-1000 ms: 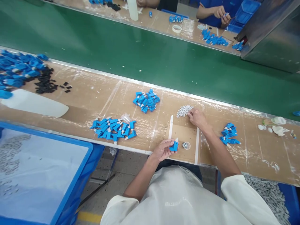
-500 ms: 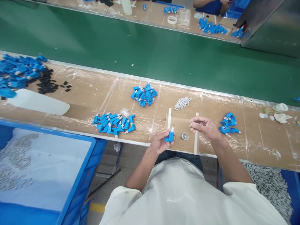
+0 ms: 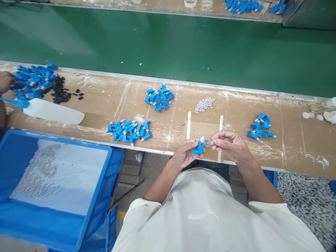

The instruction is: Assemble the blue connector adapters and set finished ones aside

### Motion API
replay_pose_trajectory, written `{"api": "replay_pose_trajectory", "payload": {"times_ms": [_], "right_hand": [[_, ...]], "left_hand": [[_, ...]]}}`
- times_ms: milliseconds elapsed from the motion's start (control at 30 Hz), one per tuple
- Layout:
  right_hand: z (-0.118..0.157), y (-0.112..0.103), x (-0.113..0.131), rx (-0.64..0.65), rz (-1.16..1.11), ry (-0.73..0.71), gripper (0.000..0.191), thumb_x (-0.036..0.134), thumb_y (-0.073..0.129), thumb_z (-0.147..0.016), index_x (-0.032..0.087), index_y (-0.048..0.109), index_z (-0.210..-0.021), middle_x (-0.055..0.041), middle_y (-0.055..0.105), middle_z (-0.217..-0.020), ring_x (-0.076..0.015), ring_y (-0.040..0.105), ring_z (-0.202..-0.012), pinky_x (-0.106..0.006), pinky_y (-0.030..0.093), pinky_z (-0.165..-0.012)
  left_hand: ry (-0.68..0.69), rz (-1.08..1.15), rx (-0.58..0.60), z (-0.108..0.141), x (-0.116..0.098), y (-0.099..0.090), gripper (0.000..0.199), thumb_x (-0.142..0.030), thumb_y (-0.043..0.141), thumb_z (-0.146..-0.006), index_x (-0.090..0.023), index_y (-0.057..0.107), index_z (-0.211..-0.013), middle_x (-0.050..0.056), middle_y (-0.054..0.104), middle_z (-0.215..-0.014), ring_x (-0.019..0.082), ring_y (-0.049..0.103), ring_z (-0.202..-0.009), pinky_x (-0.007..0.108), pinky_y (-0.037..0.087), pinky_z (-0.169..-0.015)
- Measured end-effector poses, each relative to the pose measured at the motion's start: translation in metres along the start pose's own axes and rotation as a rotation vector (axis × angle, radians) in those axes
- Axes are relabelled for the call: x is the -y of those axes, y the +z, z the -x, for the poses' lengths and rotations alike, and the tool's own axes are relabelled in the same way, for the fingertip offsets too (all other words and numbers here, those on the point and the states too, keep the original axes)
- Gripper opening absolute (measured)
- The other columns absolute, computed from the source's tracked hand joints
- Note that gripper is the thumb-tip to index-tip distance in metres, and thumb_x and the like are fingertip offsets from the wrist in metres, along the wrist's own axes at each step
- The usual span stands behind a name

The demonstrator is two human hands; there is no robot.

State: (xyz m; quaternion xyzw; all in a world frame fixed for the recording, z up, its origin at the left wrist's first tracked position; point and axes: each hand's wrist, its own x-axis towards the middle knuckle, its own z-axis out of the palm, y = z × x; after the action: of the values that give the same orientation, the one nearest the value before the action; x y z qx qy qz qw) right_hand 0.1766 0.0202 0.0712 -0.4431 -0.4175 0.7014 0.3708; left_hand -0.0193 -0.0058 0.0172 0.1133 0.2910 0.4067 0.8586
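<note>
Well, the blue part [image 3: 198,148] sits clamped in the grip of the left hand [image 3: 185,153] over the near edge of the bench [image 3: 105,105]; beside it, the right hand [image 3: 232,146] pinches a tiny piece [image 3: 213,141], which too loose a hold could drop.

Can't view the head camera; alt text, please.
The left hand holds a blue part with a white tip, and the right hand pinches a tiny piece close by. A small clear cup shows between the hands on a brown bench; beyond lies a pile of small grey pieces, with blue heaps either side.
</note>
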Motion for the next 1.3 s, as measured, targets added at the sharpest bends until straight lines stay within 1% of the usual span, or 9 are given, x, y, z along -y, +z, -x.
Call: {"api": "replay_pose_trajectory", "payload": {"times_ms": [100, 200, 333, 500, 733, 933, 1100, 1200, 1300], "right_hand": [[0.004, 0.003, -0.004, -0.027, -0.012, -0.02, 0.037, 0.048, 0.095, -0.064, 0.018, 0.078, -0.079, -0.004, 0.077, -0.071, -0.0134, 0.071, -0.056, -0.022, 0.06, -0.054], [0.009, 0.007, -0.008, -0.071, 0.027, -0.042, 0.037, 0.048, 0.094, -0.066, 0.018, 0.078, -0.079, -0.0034, 0.076, -0.067, -0.013, 0.07, -0.055, -0.022, 0.059, -0.053], [0.017, 0.013, -0.013, -0.083, 0.09, -0.064, 0.035, 0.048, 0.091, -0.071, 0.018, 0.076, -0.08, -0.0034, 0.075, -0.069, -0.0143, 0.07, -0.059, -0.024, 0.061, -0.055], [0.021, 0.023, -0.015, -0.1, 0.144, -0.109, 0.038, 0.052, 0.087, -0.075, 0.018, 0.073, -0.082, -0.0025, 0.072, -0.073, -0.013, 0.068, -0.059, -0.025, 0.061, -0.057], [0.02, 0.028, -0.02, -0.129, 0.169, -0.083, 0.041, 0.054, 0.087, -0.074, 0.017, 0.072, -0.084, -0.0024, 0.071, -0.073, -0.0121, 0.066, -0.056, -0.026, 0.061, -0.053], [0.02, 0.032, -0.023, -0.183, 0.233, -0.149, 0.038, 0.052, 0.085, -0.077, 0.017, 0.072, -0.083, -0.001, 0.069, -0.071, -0.0127, 0.066, -0.058, -0.025, 0.062, -0.054], [0.021, 0.038, -0.026, -0.228, 0.307, -0.201, 0.038, 0.054, 0.082, -0.079, 0.017, 0.071, -0.083, -0.0004, 0.067, -0.071, -0.0113, 0.064, -0.055, -0.025, 0.061, -0.052], [0.021, 0.039, -0.027, -0.236, 0.276, -0.191, 0.036, 0.052, 0.084, -0.078, 0.017, 0.072, -0.081, -0.0002, 0.067, -0.069, -0.0113, 0.064, -0.055, -0.024, 0.061, -0.052], [0.018, 0.035, -0.026, -0.199, 0.191, -0.13, 0.035, 0.048, 0.089, -0.073, 0.017, 0.074, -0.079, -0.0008, 0.068, -0.071, -0.0109, 0.064, -0.055, -0.024, 0.06, -0.051]], "left_hand": [[0.025, -0.039, -0.013, 0.001, 0.003, 0.005, 0.034, -0.035, 0.087, -0.069, -0.012, 0.067, -0.084, 0.003, 0.067, -0.072, 0.013, 0.063, -0.061, 0.023, 0.052, -0.056], [0.086, -0.095, -0.053, 0.003, 0.008, 0.009, 0.039, -0.041, 0.089, -0.067, -0.014, 0.066, -0.083, 0.001, 0.066, -0.071, 0.011, 0.06, -0.059, 0.023, 0.052, -0.059], [0.167, -0.17, -0.114, 0.008, 0.013, 0.013, 0.042, -0.046, 0.089, -0.066, -0.015, 0.068, -0.086, 0.0, 0.065, -0.071, 0.011, 0.059, -0.061, 0.025, 0.051, -0.063], [0.24, -0.218, -0.132, 0.012, 0.014, 0.011, 0.048, -0.052, 0.091, -0.065, -0.015, 0.072, -0.089, -0.001, 0.065, -0.071, 0.01, 0.057, -0.06, 0.023, 0.047, -0.059], [0.351, -0.32, -0.098, 0.011, 0.018, 0.0, 0.044, -0.054, 0.086, -0.073, -0.016, 0.074, -0.092, 0.001, 0.068, -0.078, 0.01, 0.058, -0.065, 0.022, 0.049, -0.064], [0.413, -0.391, -0.091, 0.01, 0.023, -0.007, 0.043, -0.056, 0.08, -0.08, -0.017, 0.074, -0.098, 0.003, 0.07, -0.086, 0.012, 0.061, -0.072, 0.025, 0.051, -0.07], [0.55, -0.526, -0.107, 0.01, 0.024, -0.007, 0.039, -0.054, 0.073, -0.087, -0.017, 0.074, -0.1, 0.004, 0.07, -0.09, 0.013, 0.062, -0.075, 0.025, 0.05, -0.07], [0.631, -0.607, -0.119, 0.012, 0.024, -0.007, 0.037, -0.053, 0.069, -0.091, -0.018, 0.074, -0.1, 0.004, 0.068, -0.09, 0.013, 0.062, -0.077, 0.025, 0.049, -0.07], [0.62, -0.633, -0.105, 0.013, 0.023, -0.007, 0.039, -0.055, 0.068, -0.092, -0.017, 0.073, -0.098, 0.003, 0.066, -0.086, 0.013, 0.06, -0.075, 0.025, 0.048, -0.068]]}}
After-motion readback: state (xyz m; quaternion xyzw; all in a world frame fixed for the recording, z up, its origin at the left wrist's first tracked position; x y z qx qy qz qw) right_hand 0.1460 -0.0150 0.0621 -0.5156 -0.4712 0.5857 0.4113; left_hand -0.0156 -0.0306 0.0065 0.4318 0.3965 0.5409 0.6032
